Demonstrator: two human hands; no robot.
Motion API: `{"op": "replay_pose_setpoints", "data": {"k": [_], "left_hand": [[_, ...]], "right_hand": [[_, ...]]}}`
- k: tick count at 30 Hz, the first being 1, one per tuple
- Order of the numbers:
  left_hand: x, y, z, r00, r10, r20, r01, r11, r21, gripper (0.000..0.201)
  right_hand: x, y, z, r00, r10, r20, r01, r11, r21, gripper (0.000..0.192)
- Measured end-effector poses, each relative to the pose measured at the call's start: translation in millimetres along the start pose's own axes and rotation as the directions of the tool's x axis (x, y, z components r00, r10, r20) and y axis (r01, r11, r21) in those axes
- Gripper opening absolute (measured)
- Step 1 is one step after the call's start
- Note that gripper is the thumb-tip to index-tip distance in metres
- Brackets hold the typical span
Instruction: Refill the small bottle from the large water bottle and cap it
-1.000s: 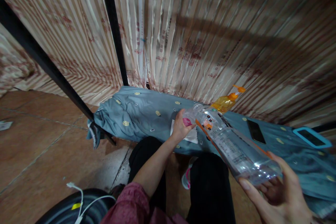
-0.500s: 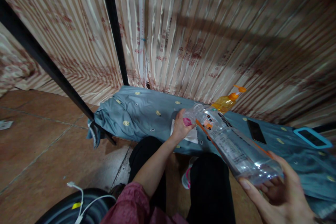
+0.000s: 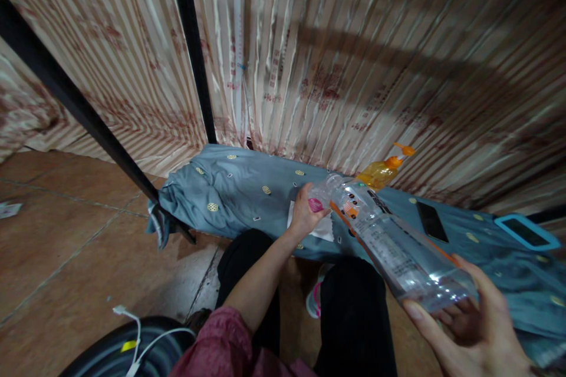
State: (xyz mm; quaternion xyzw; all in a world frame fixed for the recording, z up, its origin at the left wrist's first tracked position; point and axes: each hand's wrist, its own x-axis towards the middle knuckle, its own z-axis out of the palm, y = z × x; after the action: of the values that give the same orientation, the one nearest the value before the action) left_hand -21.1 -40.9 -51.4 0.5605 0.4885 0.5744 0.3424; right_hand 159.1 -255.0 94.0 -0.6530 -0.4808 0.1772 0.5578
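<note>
A large clear plastic bottle point(image 3: 400, 244) with orange trim and printed label lies tilted in the air, its neck lower-left-pointing toward my left hand. My right hand point(image 3: 480, 324) is wrapped round its base. In my left hand point(image 3: 303, 215) is a small clear bottle point(image 3: 315, 204) with a pink mark, gripped by closed fingers. The large bottle's mouth is close against the small bottle; the exact contact is unclear. Below my left hand a white tissue point(image 3: 325, 228) lies on the blue-grey cloth point(image 3: 243, 188). A yellow pump bottle point(image 3: 378, 174) sits just behind the large bottle.
To the right on the cloth lie a black phone point(image 3: 432, 221) and a blue-framed device point(image 3: 527, 231). A striped curtain point(image 3: 327, 70) hangs behind. Black poles point(image 3: 84, 94) cross the left side. A black round stool point(image 3: 154, 353) with white cables is at lower left.
</note>
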Motion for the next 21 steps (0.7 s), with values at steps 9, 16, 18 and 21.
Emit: {"op": "replay_pose_setpoints", "data": {"k": [9, 16, 18, 21], "left_hand": [[-0.7, 0.6, -0.6, 1.000, 0.010, -0.002, -0.010, 1.000, 0.012, 0.089], [-1.2, 3.3, -0.9, 1.000, -0.004, 0.000, 0.004, 1.000, 0.010, 0.089], [-1.2, 4.5, -1.3, 1.000, -0.003, 0.005, 0.003, 1.000, 0.015, 0.088], [-0.5, 5.3, -1.7, 1.000, -0.010, 0.015, 0.010, 1.000, 0.021, 0.088]], "right_hand": [[0.5, -5.3, 2.2, 1.000, -0.001, -0.001, 0.001, 0.998, -0.060, 0.114], [0.0, -9.8, 1.9, 1.000, -0.016, -0.001, 0.016, 0.999, -0.035, 0.113], [-0.5, -8.3, 1.5, 1.000, -0.018, -0.001, 0.018, 0.999, -0.043, 0.112], [-0.6, -4.9, 0.9, 1.000, -0.014, -0.011, 0.013, 0.999, -0.033, 0.111]]}}
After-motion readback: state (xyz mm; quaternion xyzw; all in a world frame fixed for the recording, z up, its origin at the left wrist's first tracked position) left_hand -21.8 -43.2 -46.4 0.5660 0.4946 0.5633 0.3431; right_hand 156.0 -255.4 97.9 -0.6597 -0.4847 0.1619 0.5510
